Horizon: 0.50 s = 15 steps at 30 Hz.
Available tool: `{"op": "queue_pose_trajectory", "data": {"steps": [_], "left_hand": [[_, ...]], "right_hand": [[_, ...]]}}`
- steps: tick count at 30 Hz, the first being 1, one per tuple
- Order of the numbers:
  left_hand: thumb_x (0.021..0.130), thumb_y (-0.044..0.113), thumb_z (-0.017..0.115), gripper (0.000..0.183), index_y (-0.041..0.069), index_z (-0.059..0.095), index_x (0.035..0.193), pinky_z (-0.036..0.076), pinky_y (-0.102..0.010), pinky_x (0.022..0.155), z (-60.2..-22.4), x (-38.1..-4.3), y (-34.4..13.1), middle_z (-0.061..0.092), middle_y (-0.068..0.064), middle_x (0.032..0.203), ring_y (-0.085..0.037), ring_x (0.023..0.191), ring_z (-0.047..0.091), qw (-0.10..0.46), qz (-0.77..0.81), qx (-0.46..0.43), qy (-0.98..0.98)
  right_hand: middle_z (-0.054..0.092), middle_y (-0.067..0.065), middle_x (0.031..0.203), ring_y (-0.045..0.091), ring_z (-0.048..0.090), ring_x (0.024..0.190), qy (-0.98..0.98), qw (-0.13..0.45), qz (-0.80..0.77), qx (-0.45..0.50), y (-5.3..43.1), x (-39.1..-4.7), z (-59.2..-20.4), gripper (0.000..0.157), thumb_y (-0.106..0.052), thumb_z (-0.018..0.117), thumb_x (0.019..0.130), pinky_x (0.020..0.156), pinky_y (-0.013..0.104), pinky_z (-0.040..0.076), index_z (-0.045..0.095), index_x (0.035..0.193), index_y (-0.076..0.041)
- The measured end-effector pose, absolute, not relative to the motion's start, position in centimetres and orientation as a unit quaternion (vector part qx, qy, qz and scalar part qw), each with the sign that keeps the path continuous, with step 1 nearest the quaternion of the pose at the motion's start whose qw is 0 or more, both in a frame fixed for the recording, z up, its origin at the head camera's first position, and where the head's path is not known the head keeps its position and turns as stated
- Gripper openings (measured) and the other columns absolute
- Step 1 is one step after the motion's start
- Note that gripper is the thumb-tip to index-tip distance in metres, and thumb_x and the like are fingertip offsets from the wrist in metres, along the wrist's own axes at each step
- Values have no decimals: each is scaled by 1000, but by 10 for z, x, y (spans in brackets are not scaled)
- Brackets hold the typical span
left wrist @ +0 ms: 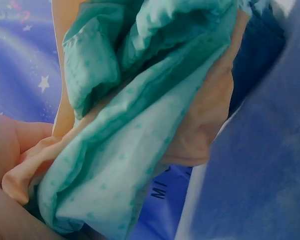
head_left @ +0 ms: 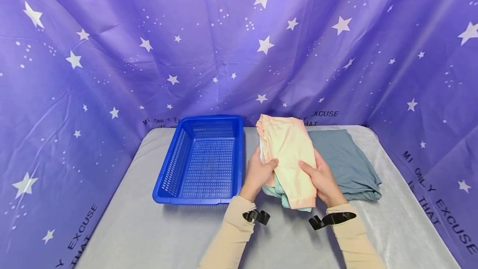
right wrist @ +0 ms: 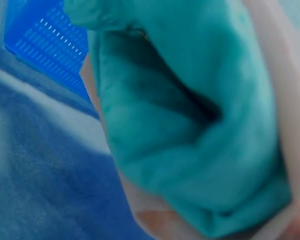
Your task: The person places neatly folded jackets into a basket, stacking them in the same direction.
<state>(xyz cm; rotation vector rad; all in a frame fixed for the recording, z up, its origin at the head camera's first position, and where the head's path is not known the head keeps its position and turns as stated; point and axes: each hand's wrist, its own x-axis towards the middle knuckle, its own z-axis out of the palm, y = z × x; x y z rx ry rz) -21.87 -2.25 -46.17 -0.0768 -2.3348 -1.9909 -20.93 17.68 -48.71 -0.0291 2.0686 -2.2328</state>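
Observation:
Both hands hold a folded peach garment [head_left: 289,148] up over the table, one hand at each side. My left hand [head_left: 258,173] pinches its left edge with the thumb on the front face. On the opposite edge my right hand [head_left: 325,179] grips it in the same way. Behind the peach cloth hangs a mint-green garment [head_left: 281,194], showing below it. In the left wrist view this green cloth [left wrist: 120,165] has small darker spots and lies bunched against the peach. The right wrist view shows the green folds [right wrist: 189,165] close up, somewhat blurred.
A blue perforated plastic basket [head_left: 159,194] stands left of the hands with nothing in it. To the right, a folded grey-blue cloth [head_left: 340,157] lies on the grey-covered table [head_left: 149,235]. Purple star-printed curtains [head_left: 216,53] surround the table at the back and sides.

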Motion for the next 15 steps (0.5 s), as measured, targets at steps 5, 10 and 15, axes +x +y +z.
{"op": "queue_pose_trajectory", "data": {"steps": [5,10,15], "left_hand": [[88,7,69,70,8,45,153,43,-47,115,-452,-219,-32,60,-15,143,-28,134,55,25,-644,-28,-764],[88,9,70,70,9,45,153,46,-46,112,-442,-218,-43,61,-14,142,-27,132,57,30,-638,-31,-769],[88,7,69,75,16,41,157,45,-47,113,-431,-217,-54,56,-10,149,-26,135,54,46,-642,-46,-764]], "right_hand": [[34,20,157,1,63,105,681,50,-730,-31,171,-210,-479,76,-18,59,104,86,21,56,14,166,-19],[43,16,147,3,65,103,685,48,-725,-57,165,-212,-472,74,-19,60,104,85,23,57,18,165,-18],[47,12,141,5,67,103,676,55,-731,-74,159,-214,-465,75,-19,60,104,85,26,59,17,165,-18]]}}
